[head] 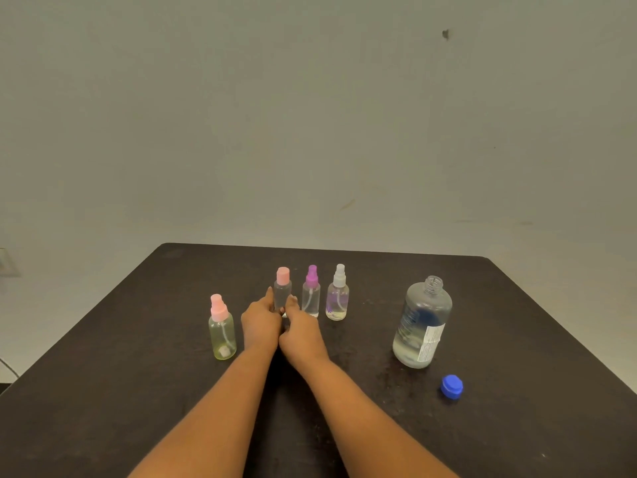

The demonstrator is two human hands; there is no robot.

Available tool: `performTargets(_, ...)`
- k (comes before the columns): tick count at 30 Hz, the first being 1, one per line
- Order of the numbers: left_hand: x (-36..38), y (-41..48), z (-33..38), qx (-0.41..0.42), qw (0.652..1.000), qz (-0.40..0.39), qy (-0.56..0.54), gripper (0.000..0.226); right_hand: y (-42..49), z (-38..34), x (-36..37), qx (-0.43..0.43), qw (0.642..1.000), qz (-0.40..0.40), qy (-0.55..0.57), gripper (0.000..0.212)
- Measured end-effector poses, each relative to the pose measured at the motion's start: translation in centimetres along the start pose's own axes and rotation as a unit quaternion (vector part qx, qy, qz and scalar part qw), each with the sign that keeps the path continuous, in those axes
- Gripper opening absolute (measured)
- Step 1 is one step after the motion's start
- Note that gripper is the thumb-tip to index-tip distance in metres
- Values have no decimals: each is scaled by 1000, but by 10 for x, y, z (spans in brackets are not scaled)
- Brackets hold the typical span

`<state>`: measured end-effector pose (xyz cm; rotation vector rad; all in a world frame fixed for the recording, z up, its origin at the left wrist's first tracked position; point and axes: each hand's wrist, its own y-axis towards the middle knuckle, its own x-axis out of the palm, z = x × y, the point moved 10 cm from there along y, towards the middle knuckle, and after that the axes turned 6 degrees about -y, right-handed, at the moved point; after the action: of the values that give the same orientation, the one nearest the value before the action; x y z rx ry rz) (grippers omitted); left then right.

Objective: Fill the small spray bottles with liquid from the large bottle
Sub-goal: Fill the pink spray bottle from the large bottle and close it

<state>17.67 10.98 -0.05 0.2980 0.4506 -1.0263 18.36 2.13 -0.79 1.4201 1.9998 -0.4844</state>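
1. Pink-capped spray bottle [282,291], clear-bodied, stands upright on the dark worktop [138,391] at the left end of a back row of three. Beside it are the purple-sprayer bottle [311,298] and the white-sprayer bottle [337,300].
2. A fourth, the yellowish bottle with a pink sprayer [222,334], stands apart and nearer me on the left. I cannot read the fill levels of the small ones with any confidence.
3. The large bottle [422,326] stands upright well to the right. Its neck is open and it looks part full. Its blue cap [452,386] lies on the worktop just in front of it.
4. Handling, as I judge it from my remote seat: the small bottle is thin, light plastic, easy to tip and likely slick if wet. I would steady it low on the body with one hand and twist the pink cap [283,274] with the other. The large bottle is much heavier and wants a full grip round its middle, with a slow pour into so narrow a neck.
5. The left hand [261,320] grips the lower body of the pink-capped bottle from the left, thumb raised alongside it.
6. The right hand [301,327] closes on the same bottle from the right, fingertips against its side. Both hands meet in front of its base, which they hide.
7. The cap is on, so this bottle is not yet open for filling.
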Motion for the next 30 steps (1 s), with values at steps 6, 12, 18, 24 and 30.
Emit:
performTargets(6, -8, -14, 1, 2, 998, 51, -44, 22, -6, 3, -19, 8, 997, 75, 11, 34)
performTargets(12, -42, -37, 24, 61, 979, 155, -116, 29, -20, -25, -51, -42, 987, 143, 58, 20)
performTargets(18, -98, -76, 65, 291, 916, 255, -107, 34, -13, -41, -14, -54, 989, 72, 118, 38)
performTargets(24, -117, -68, 3, 135, 948, 286, -43, 60, -24, -52, 22, -43, 993, 14, 107, 56)
performTargets(30, -92, -50, -36, 49, 983, 122, -129, 57, -32, -51, 43, -20, 990, 23, 140, 26)
